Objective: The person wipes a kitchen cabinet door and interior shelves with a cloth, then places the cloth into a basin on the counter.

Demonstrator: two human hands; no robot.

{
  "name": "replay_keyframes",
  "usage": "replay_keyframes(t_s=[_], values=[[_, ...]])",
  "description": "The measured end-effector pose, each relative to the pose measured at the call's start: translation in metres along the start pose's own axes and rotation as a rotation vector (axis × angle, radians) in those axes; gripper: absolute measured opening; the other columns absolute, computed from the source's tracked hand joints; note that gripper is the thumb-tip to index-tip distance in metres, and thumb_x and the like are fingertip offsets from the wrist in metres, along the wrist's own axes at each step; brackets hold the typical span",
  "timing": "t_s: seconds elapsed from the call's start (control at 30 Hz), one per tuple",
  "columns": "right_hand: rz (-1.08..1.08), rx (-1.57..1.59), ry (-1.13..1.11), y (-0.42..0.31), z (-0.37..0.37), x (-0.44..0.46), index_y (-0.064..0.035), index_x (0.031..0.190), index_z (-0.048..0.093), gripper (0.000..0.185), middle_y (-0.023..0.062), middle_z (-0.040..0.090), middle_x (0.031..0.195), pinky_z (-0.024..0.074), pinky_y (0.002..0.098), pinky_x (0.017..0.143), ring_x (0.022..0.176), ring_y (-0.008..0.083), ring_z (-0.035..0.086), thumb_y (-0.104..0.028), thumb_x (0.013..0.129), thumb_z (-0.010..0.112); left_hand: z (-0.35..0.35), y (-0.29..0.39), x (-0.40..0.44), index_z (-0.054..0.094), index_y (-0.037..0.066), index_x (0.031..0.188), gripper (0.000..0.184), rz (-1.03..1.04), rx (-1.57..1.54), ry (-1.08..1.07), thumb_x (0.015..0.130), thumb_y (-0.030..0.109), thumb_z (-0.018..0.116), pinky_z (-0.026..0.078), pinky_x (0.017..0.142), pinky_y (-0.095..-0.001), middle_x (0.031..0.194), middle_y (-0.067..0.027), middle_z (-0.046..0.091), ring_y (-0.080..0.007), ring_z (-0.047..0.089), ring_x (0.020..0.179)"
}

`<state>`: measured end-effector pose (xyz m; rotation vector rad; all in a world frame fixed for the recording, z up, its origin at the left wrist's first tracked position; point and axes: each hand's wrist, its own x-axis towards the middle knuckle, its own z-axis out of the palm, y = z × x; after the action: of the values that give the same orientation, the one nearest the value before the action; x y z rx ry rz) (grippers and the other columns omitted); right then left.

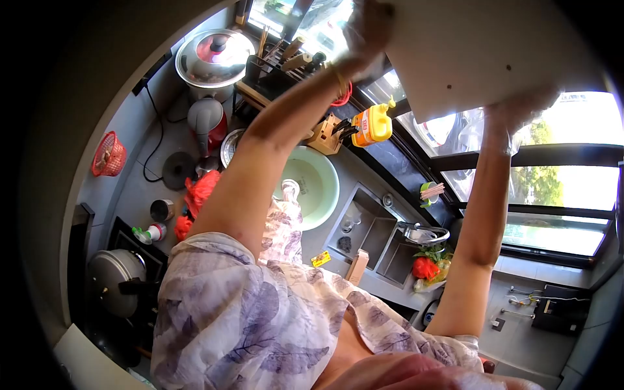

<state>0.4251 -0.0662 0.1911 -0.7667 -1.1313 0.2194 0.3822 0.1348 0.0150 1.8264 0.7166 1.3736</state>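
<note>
Both of my arms reach up over the counter to a large pale flat panel point(468, 58) with two small dark dots near its lower edge. My left hand point(370, 29) is at the panel's left edge, blurred, and its fingers cannot be made out. At the lower right edge of the panel is my right hand point(526, 107), also blurred, with something clear and shiny by the wrist. How the fingers meet the panel is not clear in either case.
Below are a pale green basin point(325, 188), a steel sink point(370, 227), a knife block point(323, 138) and a yellow bottle point(372, 125). A large steel pot point(214, 62), a kettle point(207, 120) and a lidded pan point(114, 279) stand at left. Windows point(559, 188) lie at right.
</note>
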Motion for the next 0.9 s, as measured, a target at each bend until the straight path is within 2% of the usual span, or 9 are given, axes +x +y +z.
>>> replay_keyframes(t_s=[0.13, 0.2, 0.33, 0.37, 0.43, 0.53, 0.67, 0.77, 0.9], values=[[-0.283, -0.658, 0.058, 0.004, -0.004, -0.002, 0.0005, 0.101, 0.054, 0.036, 0.007, 0.058, 0.092, 0.0486, 0.0271, 0.076, 0.082, 0.016, 0.057, -0.031, 0.084, 0.059, -0.063, 0.101, -0.11, 0.051, 0.006, 0.11, 0.027, 0.571, 0.141, 0.024, 0.086, 0.018, 0.053, 0.051, 0.06, -0.0374, 0.101, -0.0157, 0.056, -0.0331, 0.06, 0.082], [-0.38, -0.895, 0.082, 0.003, 0.001, -0.002, 0.0005, 0.101, 0.054, 0.038, 0.0078, 0.058, 0.092, 0.048, 0.0286, 0.077, 0.083, 0.0173, 0.057, -0.031, 0.081, 0.062, -0.053, 0.109, -0.107, 0.051, 0.006, 0.111, 0.027, 0.458, -0.269, 0.148, 0.087, 0.019, 0.052, 0.051, 0.067, -0.0395, 0.103, -0.0219, 0.053, -0.0346, 0.059, 0.088], [-0.504, -1.243, 0.061, 0.001, 0.003, -0.002, 0.0003, 0.1, 0.055, 0.043, 0.0094, 0.058, 0.093, 0.0468, 0.0316, 0.079, 0.084, 0.02, 0.057, -0.032, 0.074, 0.069, 0.014, 0.034, -0.006, 0.057, 0.004, 0.102, 0.03, 0.365, 0.519, 0.394, 0.087, 0.029, 0.051, 0.051, 0.064, -0.0402, 0.097, -0.0206, 0.056, -0.0318, 0.059, 0.082], [-0.521, -1.304, 0.05, 0.0, 0.002, -0.001, 0.0003, 0.099, 0.055, 0.045, 0.0098, 0.058, 0.093, 0.0465, 0.0324, 0.08, 0.084, 0.0207, 0.057, -0.032, 0.073, 0.07, -0.014, 0.039, 0.022, 0.059, 0.006, 0.098, 0.032, 0.183, 0.023, 0.196, 0.085, 0.034, 0.053, 0.049, 0.067, -0.0411, 0.097, -0.0177, 0.056, -0.0293, 0.058, 0.084], [-0.548, -1.377, 0.034, -0.005, 0.001, 0.004, 0.0002, 0.099, 0.055, 0.048, 0.0106, 0.058, 0.094, 0.0459, 0.0339, 0.081, 0.085, 0.0221, 0.057, -0.033, 0.07, 0.074, -0.031, 0.036, 0.04, 0.059, 0.007, 0.097, 0.033, 0.29, 0.163, 0.17, 0.08, 0.034, 0.058, 0.047, 0.07, -0.0423, 0.101, -0.0156, 0.055, -0.0288, 0.056, 0.089], [-0.565, -1.382, -0.015, -0.015, 0.003, -0.007, -0.0001, 0.101, 0.054, 0.049, 0.0111, 0.058, 0.096, 0.0447, 0.0343, 0.081, 0.087, 0.0227, 0.056, -0.034, 0.07, 0.072, -0.006, 0.059, -0.009, 0.056, 0.004, 0.105, 0.03, 0.48, 0.642, 0.404, 0.082, 0.024, 0.056, 0.048, 0.065, -0.0399, 0.105, -0.0212, 0.053, -0.0298, 0.056, 0.088], [-0.554, -1.3, 0.067, 0.001, 0.011, -0.015, -0.0005, 0.104, 0.053, 0.047, 0.0108, 0.057, 0.098, 0.0449, 0.0338, 0.081, 0.088, 0.0221, 0.056, -0.032, 0.074, 0.069, -0.046, 0.103, -0.076, 0.049, 0.002, 0.104, 0.026, 0.578, -0.214, 0.074, 0.083, 0.016, 0.053, 0.047, 0.069, -0.0465, 0.098, -0.0214, 0.05, -0.0329, 0.056, 0.084], [-0.488, -1.1, 0.117, 0.005, 0.013, -0.016, -0.0006, 0.106, 0.052, 0.043, 0.0099, 0.057, 0.099, 0.0462, 0.0325, 0.081, 0.089, 0.021, 0.057, -0.03, 0.078, 0.066, -0.041, 0.074, -0.026, 0.053, 0.003, 0.094, 0.019, 0.707, 0.343, 0.294, 0.079, 0.015, 0.056, 0.047, 0.064, -0.0386, 0.097, -0.0163, 0.051, -0.0304, 0.055, 0.081], [-0.341, -0.723, 0.173, 0.011, 0.017, -0.022, -0.0007, 0.108, 0.052, 0.038, 0.0088, 0.057, 0.099, 0.0478, 0.0308, 0.08, 0.089, 0.0194, 0.058, -0.027, 0.083, 0.062, 0.01, -0.004, 0.069, 0.056, 0.001, 0.087, 0.017, 0.426, 0.248, 0.216, 0.085, 0.018, 0.052, 0.049, 0.062, -0.0407, 0.088, -0.0155, 0.055, -0.0276, 0.058, 0.076]])
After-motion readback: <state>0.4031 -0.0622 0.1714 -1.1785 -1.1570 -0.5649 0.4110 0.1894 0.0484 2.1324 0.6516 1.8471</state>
